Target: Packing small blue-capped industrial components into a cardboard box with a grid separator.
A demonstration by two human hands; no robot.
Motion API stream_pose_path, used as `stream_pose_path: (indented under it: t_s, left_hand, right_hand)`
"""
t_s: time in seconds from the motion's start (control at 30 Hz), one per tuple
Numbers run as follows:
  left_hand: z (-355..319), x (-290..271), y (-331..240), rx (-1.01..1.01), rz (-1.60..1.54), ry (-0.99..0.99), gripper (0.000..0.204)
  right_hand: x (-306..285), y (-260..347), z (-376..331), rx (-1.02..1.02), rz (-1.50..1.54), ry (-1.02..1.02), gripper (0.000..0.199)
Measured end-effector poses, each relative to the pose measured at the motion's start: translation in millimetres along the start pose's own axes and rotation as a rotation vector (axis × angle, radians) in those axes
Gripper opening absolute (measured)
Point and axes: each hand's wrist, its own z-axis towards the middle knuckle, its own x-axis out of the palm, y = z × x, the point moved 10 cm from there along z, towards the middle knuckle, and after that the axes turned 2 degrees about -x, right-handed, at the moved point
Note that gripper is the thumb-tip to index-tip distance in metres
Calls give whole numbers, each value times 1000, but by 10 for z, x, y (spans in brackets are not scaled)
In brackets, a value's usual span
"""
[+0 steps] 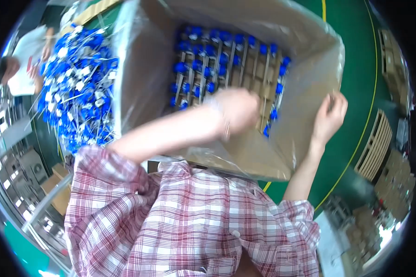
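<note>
A cardboard box [249, 159] with a clear plastic liner [309, 27] stands before me, tilted in view. Rows of thin pale rods with blue ends [224, 37] lie along its bottom. My left hand [238, 111] reaches across into the box, over the lower part of these rows. It is smeared by motion, so its fingers and anything in them cannot be made out. At the box's right side, my right hand [330, 115] has its fingers curled at the lined rim.
A large heap of loose blue and white parts with thin rods [83, 87] lies left of the box. Beyond it is a person in a white top [25, 60]. Wooden pallets [374, 145] and cardboard boxes [395, 180] stand on the right, past a yellow line on the green floor [351, 92].
</note>
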Motion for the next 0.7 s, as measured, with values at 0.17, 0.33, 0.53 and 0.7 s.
stream_pose_path:
  t_s: [0.17, 0.33, 0.53, 0.7]
  left_hand:
    - [-1887, -985, 192, 180, -446, -596, 22]
    - [-2808, -949, 2256, -396, -786, -1080, 21]
    - [-2304, -39, 3567, -579, -721, -748, 28]
    - [-1669, 183, 3867, -653, -636, -723, 35]
  right_hand:
    - [-127, -132, -69, 72, 19, -46, 17]
    - [-213, -578, -148, 318, -7, -49, 20]
    - [-681, -434, -356, 348, -187, -243, 33]
    - [-745, 568, -503, 186, -352, -306, 36]
